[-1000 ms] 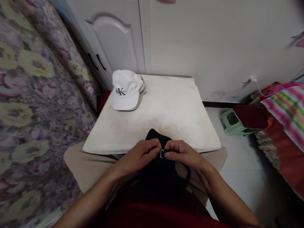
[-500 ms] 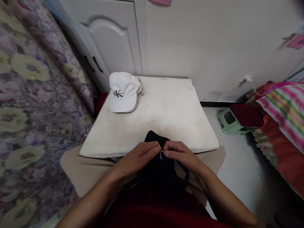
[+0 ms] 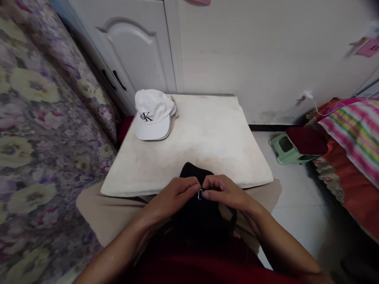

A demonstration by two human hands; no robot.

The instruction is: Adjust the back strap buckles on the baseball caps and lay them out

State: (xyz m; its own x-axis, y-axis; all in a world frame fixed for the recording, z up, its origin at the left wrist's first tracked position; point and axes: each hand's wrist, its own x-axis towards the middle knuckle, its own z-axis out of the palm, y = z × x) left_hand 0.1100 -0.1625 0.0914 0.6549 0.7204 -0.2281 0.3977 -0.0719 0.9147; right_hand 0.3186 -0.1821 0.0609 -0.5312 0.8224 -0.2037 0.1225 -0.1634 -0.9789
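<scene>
A black cap (image 3: 194,219) lies across my lap, its upper part reaching over the near edge of the table. At its middle is a small silver metal buckle (image 3: 199,194). My left hand (image 3: 181,193) pinches the black fabric just left of the buckle, thumb against fingers. From the other side, my right hand (image 3: 223,191) pinches at the buckle's right edge, with the thumb touching it. The fingertips of both hands nearly meet, and what lies between them is partly hidden. At the table's far left sits a white cap (image 3: 154,112) with black letters, stacked on other caps.
The white-covered table (image 3: 219,134) stands against a pale wall and a white cabinet (image 3: 133,47). A floral curtain (image 3: 38,138) hangs close on the left. To the right are a green stool (image 3: 286,148) with a dark red top and a bed with a striped cloth (image 3: 355,126).
The view has shifted slightly, moving the scene a little left. Both hands stay on the black cap, with small finger movements at the buckle.
</scene>
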